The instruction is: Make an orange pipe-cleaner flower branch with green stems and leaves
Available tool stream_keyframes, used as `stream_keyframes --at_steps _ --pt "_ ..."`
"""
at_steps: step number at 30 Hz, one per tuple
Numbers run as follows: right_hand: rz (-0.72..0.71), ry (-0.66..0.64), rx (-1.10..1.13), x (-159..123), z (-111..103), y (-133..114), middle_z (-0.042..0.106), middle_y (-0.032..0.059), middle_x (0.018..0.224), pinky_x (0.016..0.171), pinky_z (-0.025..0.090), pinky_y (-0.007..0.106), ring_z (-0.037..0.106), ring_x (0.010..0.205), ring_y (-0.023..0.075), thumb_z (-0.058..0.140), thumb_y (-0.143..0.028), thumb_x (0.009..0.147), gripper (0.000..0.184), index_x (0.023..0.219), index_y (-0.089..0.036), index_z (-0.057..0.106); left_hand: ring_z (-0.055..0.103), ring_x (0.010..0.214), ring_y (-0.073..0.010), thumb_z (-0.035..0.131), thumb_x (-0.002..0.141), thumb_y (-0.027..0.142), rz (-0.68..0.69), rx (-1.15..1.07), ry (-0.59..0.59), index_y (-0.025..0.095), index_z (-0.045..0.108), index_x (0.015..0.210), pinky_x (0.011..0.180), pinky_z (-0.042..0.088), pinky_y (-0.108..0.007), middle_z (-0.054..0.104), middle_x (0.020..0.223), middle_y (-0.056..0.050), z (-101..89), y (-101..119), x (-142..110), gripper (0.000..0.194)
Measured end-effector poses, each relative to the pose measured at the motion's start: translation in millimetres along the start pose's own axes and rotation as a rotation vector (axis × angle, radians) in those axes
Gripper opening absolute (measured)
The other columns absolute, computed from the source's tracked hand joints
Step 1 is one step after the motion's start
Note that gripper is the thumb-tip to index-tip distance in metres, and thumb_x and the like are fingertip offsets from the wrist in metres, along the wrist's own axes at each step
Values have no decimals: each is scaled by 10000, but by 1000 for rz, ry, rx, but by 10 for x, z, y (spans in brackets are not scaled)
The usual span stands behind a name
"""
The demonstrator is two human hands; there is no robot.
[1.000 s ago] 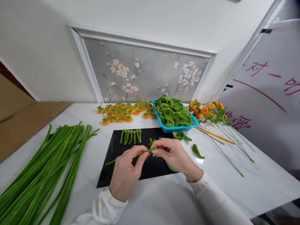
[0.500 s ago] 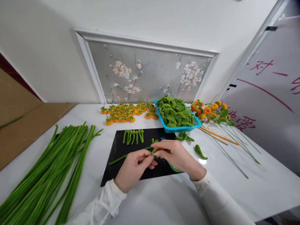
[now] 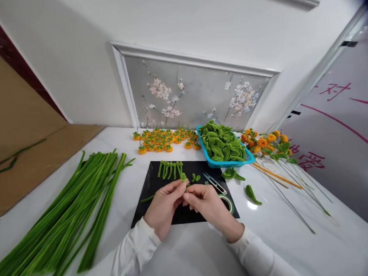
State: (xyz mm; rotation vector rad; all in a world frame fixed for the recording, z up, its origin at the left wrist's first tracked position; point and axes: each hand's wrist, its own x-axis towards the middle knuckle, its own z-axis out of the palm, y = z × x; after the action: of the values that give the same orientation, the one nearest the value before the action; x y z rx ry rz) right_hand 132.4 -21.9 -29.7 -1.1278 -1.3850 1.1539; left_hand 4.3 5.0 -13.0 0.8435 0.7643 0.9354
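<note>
Over a black mat [image 3: 177,218], my left hand [image 3: 164,209] pinches a small green chenille-stem piece [image 3: 183,177] between thumb and fingertips. Its curled top shows above the fingers; the lower part is hidden. My right hand [image 3: 206,205] has its thumb and fingers closed close against the same piece. A green chenille stem [image 3: 147,199] lies left of my left hand on the mat. Farther back is a row of short green stems with knobbed tops [image 3: 170,170]. Little green loops [image 3: 196,178], thread snips [image 3: 215,183] and a tape roll [image 3: 231,204] lie beside my right hand.
Long green chenille stems [image 3: 68,206] are heaped at left. A blue basket [image 3: 230,163] holds green leaves; loose leaves [image 3: 253,195] lie before it. Orange flower heads [image 3: 160,141] stand along the wall. Stemmed orange flowers [image 3: 262,142] and wires [image 3: 290,202] lie at right.
My hands have drawn closer together and the curled top now points up above my left fingertips. My right hand has shifted, uncovering the snips and tape roll. The view has moved slightly left.
</note>
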Motion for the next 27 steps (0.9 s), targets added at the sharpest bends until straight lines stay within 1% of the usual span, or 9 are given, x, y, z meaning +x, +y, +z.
stream_keyframes --at_steps 4,6,9,11,14,16,22,24,27 --pt "23 92 -156 -14 -20 61 552 -13 555 451 350 199 453 485 87 528 -286 829 244 635 -157 600 587 784 -126 761 668 228 84 79 83 195 714 906 706 480 -238 660 892 -19 -64 78 53 244" --pt "21 116 -220 -27 -23 77 584 -2 576 460 350 208 463 491 95 531 -284 831 234 647 -160 603 590 859 -145 749 678 221 116 154 90 198 714 918 771 473 -256 667 946 -31 -107 116 77 243" --pt "7 136 -274 -47 -10 78 621 4 600 458 342 215 471 486 104 542 -284 829 206 672 -169 611 590 857 -159 734 693 241 129 252 57 185 716 929 802 464 -290 678 925 -41 -153 144 97 244" --pt "-2 143 -290 -58 0 68 631 2 608 456 336 218 472 483 107 541 -277 830 188 690 -174 614 587 822 -158 736 688 250 142 306 46 177 718 940 797 460 -300 679 857 -32 -163 148 102 263" --pt "-35 112 -307 -68 5 46 621 -3 610 463 330 219 471 490 106 517 -260 845 201 683 -177 605 576 725 -142 734 685 263 167 371 49 161 723 910 751 463 -294 656 739 -7 -150 147 100 248" --pt "-59 79 -314 -70 3 35 608 -5 611 479 336 216 476 504 105 493 -245 858 223 673 -176 597 570 673 -128 727 689 271 170 388 44 155 719 871 710 468 -279 649 721 0 -132 145 96 216" --pt "-72 19 -265 -73 10 47 594 2 638 539 381 208 512 555 100 428 -237 901 259 710 -164 587 572 645 -122 741 673 269 226 387 47 164 628 718 620 467 -242 635 699 20 -90 139 68 161" --pt "-58 12 -220 -72 8 62 575 -1 628 525 375 205 492 541 93 413 -258 915 281 706 -164 575 588 684 -128 754 671 252 191 313 -3 172 622 784 641 476 -243 660 754 8 -99 144 63 192" --pt "-33 16 -139 -63 -5 84 560 0 638 504 365 202 462 531 86 400 -282 925 293 706 -164 554 613 771 -142 701 752 298 73 122 -95 182 632 947 717 492 -265 684 867 -32 -137 159 70 237"
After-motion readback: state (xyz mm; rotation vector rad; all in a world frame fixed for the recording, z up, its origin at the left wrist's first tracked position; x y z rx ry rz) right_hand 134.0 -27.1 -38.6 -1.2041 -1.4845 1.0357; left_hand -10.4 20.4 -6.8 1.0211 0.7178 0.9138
